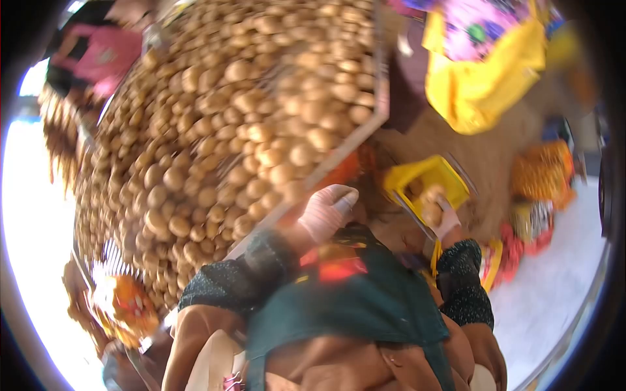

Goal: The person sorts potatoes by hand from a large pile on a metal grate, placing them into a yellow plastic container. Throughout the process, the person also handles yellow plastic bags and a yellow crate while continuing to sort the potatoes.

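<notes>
Clasping a blurred potato (431, 207) in the curled right hand (448, 223), just at the open mouth of the yellow bag (456, 189); holding the left hand (322, 212) bent near the potato bin's rim (343, 151), farther away (too blurred to tell whether gripping anything).

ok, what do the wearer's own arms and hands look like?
Dark green oversleeves with pale specks, both sides; brown sleeves above them. Left hand, right hand: too blurred to tell whether thin gloves are worn. No cables or markings visible.
</notes>
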Motion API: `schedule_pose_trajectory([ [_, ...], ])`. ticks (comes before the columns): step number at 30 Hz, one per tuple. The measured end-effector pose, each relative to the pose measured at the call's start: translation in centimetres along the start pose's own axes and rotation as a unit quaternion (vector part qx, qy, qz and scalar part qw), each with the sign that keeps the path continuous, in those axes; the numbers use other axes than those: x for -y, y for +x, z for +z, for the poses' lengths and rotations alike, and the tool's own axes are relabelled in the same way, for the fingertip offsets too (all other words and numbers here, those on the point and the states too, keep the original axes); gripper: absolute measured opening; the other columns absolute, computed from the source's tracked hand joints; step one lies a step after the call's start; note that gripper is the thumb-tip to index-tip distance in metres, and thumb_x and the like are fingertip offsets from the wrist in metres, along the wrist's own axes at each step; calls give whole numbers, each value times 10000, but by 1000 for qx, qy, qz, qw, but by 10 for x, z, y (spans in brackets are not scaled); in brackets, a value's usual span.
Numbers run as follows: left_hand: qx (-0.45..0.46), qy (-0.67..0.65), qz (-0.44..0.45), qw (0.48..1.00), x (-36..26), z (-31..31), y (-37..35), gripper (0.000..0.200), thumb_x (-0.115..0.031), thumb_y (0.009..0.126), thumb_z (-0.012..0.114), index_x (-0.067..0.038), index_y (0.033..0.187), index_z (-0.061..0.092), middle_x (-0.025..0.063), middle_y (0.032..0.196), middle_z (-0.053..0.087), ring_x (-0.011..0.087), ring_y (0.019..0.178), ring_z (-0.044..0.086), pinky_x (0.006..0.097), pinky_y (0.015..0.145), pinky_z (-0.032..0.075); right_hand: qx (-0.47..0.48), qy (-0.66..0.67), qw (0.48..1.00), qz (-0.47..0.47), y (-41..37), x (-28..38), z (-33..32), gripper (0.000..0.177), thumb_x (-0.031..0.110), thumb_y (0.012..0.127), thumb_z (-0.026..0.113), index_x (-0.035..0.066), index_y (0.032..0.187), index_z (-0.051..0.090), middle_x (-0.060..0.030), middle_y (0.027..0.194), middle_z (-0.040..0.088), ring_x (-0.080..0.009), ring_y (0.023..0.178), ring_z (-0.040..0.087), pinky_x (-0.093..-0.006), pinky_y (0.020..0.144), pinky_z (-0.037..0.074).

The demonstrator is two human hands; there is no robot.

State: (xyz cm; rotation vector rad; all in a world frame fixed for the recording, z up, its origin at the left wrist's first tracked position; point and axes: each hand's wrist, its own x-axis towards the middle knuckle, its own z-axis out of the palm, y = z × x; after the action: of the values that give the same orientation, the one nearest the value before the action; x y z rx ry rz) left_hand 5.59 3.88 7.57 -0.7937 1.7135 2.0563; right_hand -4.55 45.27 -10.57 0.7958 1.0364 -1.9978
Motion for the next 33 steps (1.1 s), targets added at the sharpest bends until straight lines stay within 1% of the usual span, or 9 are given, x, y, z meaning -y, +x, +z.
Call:
schedule_pose_trajectory([
  [5,-155,258,163,940,25,-90,-21,251,-143,922,703,-18,1138,685,105,954,687,244,872,650,350,808,522,-384,-240,891,20,10,-1,80,442,280,933,703,142,1337,589,-71,1214,653,-270,1077,627,-488,870,559],
  [7,-308,423,285,803,27,-128,-26,328,-154,884,718,-23,1180,663,159,1052,675,337,982,640,407,869,522,-298,-379,875,-42,18,-2,103,459,235,922,708,121,1351,595,-75,1250,643,-249,1106,611,-441,904,541],
  [15,-212,580,60,784,48,-215,12,504,-242,850,716,-136,1322,573,177,1164,604,388,1082,618,482,921,519,183,-629,672,-346,-14,-72,363,297,69,890,717,30,1184,689,-112,1093,710,-220,959,684,-326,855,550],
  [17,-212,526,113,816,41,-225,-2,515,-233,856,720,-105,1333,570,191,1191,611,363,1092,623,447,935,522,310,-635,557,-437,-12,-96,416,271,67,877,719,25,1144,698,-147,1091,709,-276,954,699,-359,848,563],
  [20,-299,299,284,861,50,-243,-40,526,-185,869,701,-49,1355,554,188,1237,619,316,1111,626,412,967,512,376,-631,534,-419,-3,-140,465,217,92,865,718,27,1071,706,-163,1062,709,-321,970,695,-381,850,564],
  [21,-248,-108,123,955,12,-230,-85,510,-155,872,661,-12,1351,559,182,1260,625,289,1141,613,391,983,508,393,-640,530,-393,2,-157,477,221,95,862,708,34,1074,706,-167,1051,706,-329,956,690,-384,857,559],
  [25,-142,-581,169,783,66,-257,-141,468,-272,832,659,-33,1233,633,172,1145,662,309,1067,644,474,875,570,380,-762,461,-249,25,-239,523,493,333,884,703,44,1276,629,-196,1182,686,-371,1121,642,-436,1004,495],
  [29,-281,-576,24,767,77,-247,-162,264,-287,893,710,-41,973,659,119,933,693,289,788,697,448,661,622,286,-872,340,-204,32,-294,562,632,476,821,746,51,1265,597,-212,1182,684,-379,1147,629,-468,1030,452],
  [33,-202,-644,52,736,87,-238,-162,290,-162,930,657,-14,1176,613,143,1034,684,310,870,707,487,760,634,275,-871,322,-249,37,-307,561,621,502,786,767,48,1179,610,-222,1158,688,-392,1133,624,-479,1033,429],
])
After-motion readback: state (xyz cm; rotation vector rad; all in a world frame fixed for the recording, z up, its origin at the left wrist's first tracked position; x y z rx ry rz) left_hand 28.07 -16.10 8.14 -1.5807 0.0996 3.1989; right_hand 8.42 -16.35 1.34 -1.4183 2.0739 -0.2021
